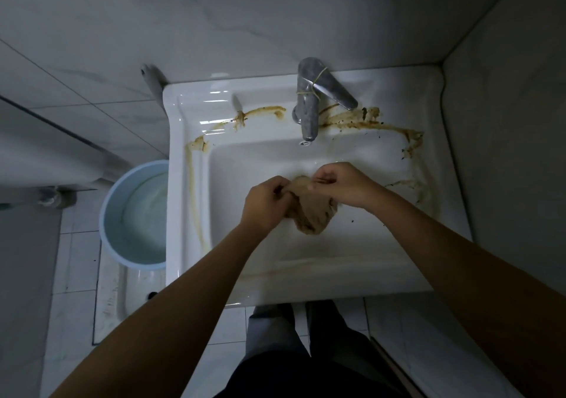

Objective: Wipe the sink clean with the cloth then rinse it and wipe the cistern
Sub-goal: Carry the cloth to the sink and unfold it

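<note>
Head view puts me straight over the sink; my left hand and right hand are both pinched onto the top edge of the cloth, which hangs bunched between them over the middle of the basin, so each hand is closed on it; the cloth is already brown and looks damp; the tap stands behind it at the back ledge, and I can't make out any water running; brown smears run along the back ledge on both sides of the tap and down the left and right rims, so I judge the sink wipe barely under way; rinsing is not yet done; the cistern is not in view; a blue bucket sits on the floor left of the sink.
</note>
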Available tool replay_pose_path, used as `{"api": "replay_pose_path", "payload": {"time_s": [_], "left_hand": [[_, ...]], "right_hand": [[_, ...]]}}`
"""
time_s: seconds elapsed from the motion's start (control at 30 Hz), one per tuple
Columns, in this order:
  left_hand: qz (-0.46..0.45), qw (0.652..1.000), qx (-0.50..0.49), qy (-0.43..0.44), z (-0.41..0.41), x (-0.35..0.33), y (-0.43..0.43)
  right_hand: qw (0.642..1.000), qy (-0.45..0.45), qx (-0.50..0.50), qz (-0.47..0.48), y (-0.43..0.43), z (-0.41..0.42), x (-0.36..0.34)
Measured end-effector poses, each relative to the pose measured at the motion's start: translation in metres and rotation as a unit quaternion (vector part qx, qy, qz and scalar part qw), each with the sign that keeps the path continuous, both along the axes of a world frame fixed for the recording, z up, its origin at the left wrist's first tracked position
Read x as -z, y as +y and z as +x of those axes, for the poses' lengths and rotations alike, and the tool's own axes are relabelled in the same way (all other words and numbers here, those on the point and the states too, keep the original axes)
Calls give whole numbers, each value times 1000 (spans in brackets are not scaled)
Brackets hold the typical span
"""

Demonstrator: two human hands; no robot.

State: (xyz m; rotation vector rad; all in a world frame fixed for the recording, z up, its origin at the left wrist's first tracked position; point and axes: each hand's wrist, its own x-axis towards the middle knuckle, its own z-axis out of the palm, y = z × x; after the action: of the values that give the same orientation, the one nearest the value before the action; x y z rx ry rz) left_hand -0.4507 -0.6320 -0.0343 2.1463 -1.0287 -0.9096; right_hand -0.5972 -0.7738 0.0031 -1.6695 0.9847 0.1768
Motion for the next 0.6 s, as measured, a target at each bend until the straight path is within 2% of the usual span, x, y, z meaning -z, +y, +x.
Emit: {"api": "replay_pose_path", "payload": {"time_s": [0.13,0.2,0.3,0.37,0.6], "left_hand": [[0,999,49,22,9,-16,-3],[6,998,51,38,8,-23,-4],[18,998,35,52,10,-26,-1],[21,999,40,30,17,-29,4],[-44,993,-93,60,53,-42,23]], "right_hand": [[979,76,-88,-168,-5,-11,19],[965,89,-96,-229,-5,-13,26],[982,65,-49,-173,-8,-19,30],[989,47,-14,-141,-10,-25,31],[988,-24,35,-152,-16,-39,9]]}}
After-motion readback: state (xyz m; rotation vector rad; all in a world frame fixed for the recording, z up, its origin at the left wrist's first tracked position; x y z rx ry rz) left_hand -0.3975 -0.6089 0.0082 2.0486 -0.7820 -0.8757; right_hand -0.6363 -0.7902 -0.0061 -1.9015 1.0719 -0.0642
